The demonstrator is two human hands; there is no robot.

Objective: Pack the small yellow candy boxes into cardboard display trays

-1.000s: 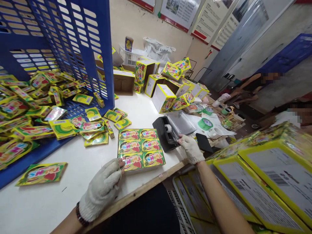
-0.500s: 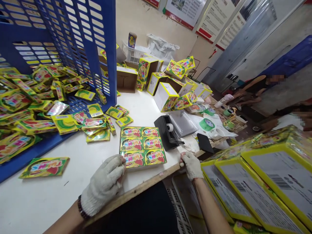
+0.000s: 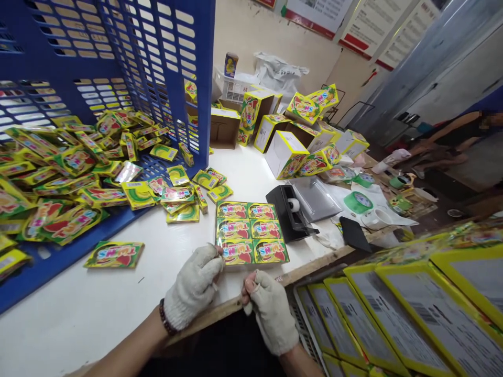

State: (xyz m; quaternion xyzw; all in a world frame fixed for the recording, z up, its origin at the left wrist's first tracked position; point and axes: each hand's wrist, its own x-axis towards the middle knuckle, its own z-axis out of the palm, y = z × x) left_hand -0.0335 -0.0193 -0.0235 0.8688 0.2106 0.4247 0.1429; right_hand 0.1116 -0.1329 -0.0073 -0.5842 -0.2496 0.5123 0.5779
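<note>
Half-curled, my left hand (image 3: 194, 285) has its gloved fingertips at the near left corner of the six-box pack (image 3: 251, 234); how firmly they press, I can't tell from my feed. On my right hand (image 3: 271, 309), thumb and fingers are pinched narrowly together, and whether anything thin sits between them I can't make out. Each box top in the pack carries multicoloured lettering that I read as TWINS, beside a watermelon picture, and the loose box (image 3: 113, 255) to the left bears the same. Barcodes (image 3: 427, 314) show on the yellow cartons (image 3: 444, 332) at right, but their small print is unreadable to me. The pack lies flat on the white table (image 3: 98, 309), just beyond the right hand, with the black tape dispenser (image 3: 281, 209) close beside its right edge.
</note>
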